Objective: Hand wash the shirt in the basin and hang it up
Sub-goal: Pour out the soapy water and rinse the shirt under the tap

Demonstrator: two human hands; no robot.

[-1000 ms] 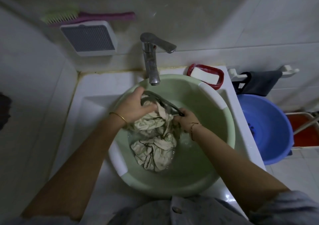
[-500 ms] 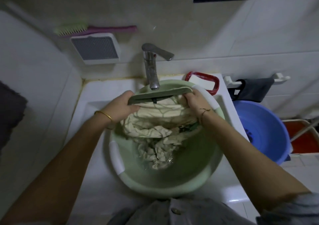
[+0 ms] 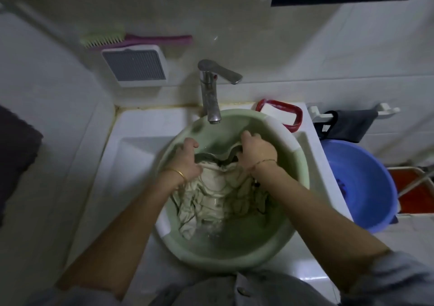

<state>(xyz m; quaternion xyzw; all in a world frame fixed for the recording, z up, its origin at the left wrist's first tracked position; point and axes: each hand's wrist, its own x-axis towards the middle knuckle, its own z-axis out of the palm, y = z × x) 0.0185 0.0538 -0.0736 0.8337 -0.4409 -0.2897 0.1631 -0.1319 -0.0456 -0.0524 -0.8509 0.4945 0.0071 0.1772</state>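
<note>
We see a pale green basin (image 3: 277, 223) with white patches on its rim, and in it a cream shirt (image 3: 211, 188) with a dark grey collar band. We also note a red soap dish (image 3: 281, 105) bearing a white bar (image 3: 278, 115), a blue bucket (image 3: 366, 188), a brush (image 3: 145, 39) with light green bristles and a magenta handle, a white vent (image 3: 135, 67) with a grey ribbed grille, and a gold bangle (image 3: 178, 172).
</note>
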